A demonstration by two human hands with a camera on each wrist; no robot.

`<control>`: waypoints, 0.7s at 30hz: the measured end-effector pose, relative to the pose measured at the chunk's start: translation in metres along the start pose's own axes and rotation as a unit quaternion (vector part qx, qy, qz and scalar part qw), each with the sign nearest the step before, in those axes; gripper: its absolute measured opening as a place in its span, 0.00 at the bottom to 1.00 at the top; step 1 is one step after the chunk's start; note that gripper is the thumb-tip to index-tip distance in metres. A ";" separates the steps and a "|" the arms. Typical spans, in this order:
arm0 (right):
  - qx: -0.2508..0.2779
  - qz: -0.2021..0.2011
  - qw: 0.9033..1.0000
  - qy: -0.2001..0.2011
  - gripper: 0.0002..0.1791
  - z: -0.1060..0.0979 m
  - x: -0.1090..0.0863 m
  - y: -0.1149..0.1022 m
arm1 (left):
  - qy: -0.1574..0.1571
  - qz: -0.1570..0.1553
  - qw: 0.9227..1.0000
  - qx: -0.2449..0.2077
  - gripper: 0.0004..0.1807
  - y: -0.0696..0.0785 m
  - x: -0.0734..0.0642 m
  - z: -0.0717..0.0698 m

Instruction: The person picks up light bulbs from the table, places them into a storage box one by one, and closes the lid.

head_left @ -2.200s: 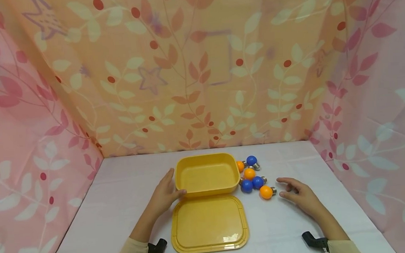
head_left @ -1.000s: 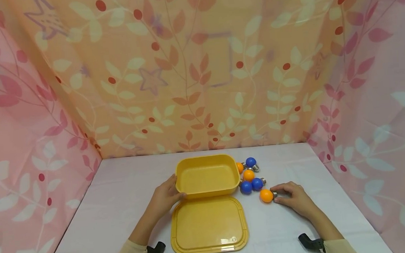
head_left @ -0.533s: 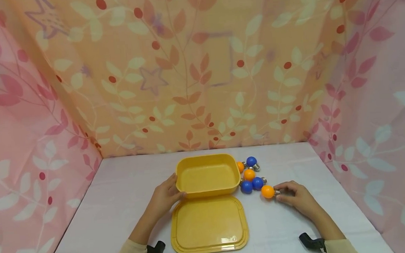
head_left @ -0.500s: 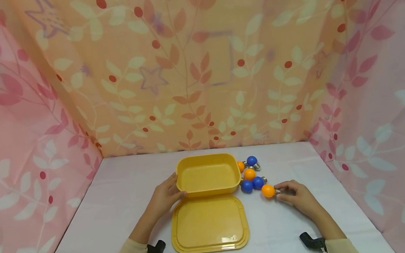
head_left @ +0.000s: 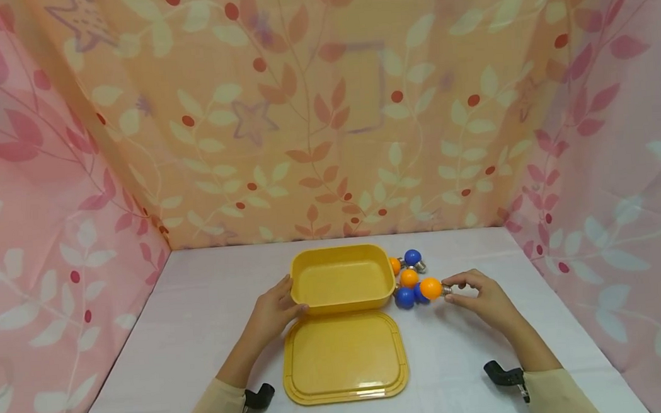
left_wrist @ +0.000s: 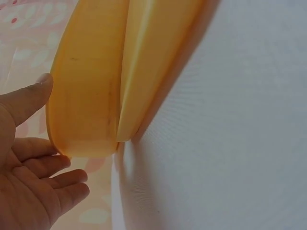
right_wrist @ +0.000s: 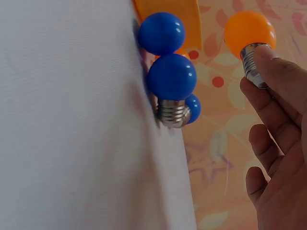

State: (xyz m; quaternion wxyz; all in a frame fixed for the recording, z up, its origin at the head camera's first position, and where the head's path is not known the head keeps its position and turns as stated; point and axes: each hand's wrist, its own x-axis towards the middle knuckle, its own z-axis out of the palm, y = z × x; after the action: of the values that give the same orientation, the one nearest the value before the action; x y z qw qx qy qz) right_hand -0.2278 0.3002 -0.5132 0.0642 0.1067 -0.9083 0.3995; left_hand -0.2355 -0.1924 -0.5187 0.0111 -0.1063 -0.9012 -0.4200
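Note:
My left hand [head_left: 271, 308] lies against the left front corner of a yellow plastic box [head_left: 345, 306]. In the left wrist view its thumb and nearest fingertips touch the box's rim, with the fingers fairly straight. My right hand [head_left: 480, 295] pinches an orange light bulb [head_left: 431, 288] by its metal screw base, between thumb and index finger. In the right wrist view this orange bulb [right_wrist: 249, 31] is raised off the white table. Below it sits a blue bulb [right_wrist: 171, 76], partly covered by the orange one in the head view.
More bulbs lie right of the box: an orange bulb [head_left: 409, 278], a blue bulb [head_left: 405, 298], another blue bulb [head_left: 412, 257] and a partly hidden orange bulb [head_left: 395, 265]. A flat yellow lid [head_left: 345, 357] lies in front of the box. Patterned cloth [head_left: 326, 137] encloses the white table [head_left: 202, 340].
My right hand came to the nearest orange bulb, took hold of its base and lifted it up toward the other bulbs. My left hand moved in against the box.

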 end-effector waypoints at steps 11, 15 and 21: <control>-0.027 -0.040 0.999 -0.023 0.17 -0.017 0.035 -0.042 | -0.002 -0.007 1.000 -0.010 0.49 -0.003 0.000 0.003; -0.038 -0.075 0.996 -0.042 0.18 -0.018 0.053 -0.057 | 0.002 -0.012 1.000 -0.010 0.49 -0.004 0.000 0.003; -0.042 -0.123 0.988 -0.080 0.15 -0.016 0.077 -0.076 | 0.003 -0.022 1.000 -0.007 0.50 -0.005 0.002 0.003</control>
State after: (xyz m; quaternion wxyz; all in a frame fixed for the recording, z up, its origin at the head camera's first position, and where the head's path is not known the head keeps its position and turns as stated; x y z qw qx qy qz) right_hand -0.2830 0.2509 -0.4334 0.0444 0.2466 -0.9063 0.3403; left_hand -0.2381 -0.1931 -0.5246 0.0037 -0.0858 -0.9002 -0.4270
